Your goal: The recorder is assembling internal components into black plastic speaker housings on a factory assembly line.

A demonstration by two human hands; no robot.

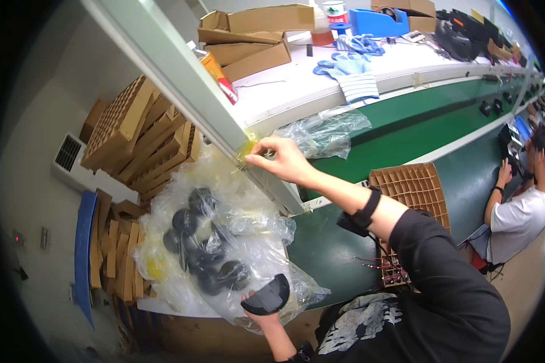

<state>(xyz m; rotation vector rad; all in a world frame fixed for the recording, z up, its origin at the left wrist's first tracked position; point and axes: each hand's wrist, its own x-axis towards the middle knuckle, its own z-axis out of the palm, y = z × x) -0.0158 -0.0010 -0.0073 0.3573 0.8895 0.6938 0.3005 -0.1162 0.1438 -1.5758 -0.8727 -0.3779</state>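
My left hand [261, 315] grips a black half-round plastic part [269, 296] from below, its flat inner side facing up. Beside it lies a large clear plastic bag [260, 233], with several rounded black plastic parts [184, 222] showing in and through its folds. My right hand [280, 160] reaches across to the pale upright post [194, 115]. There, thumb and index finger pinch at a piece of yellow tape [246, 148] stuck on the post's edge; exactly how much they hold is hard to see.
A green conveyor belt [399, 139] runs off to the right, with a crumpled clear bag [327, 130] at its near end. A cardboard divider [410, 189] lies near my right arm. Stacked cardboard dividers [124, 130] stand left. A co-worker [518, 218] sits at the right.
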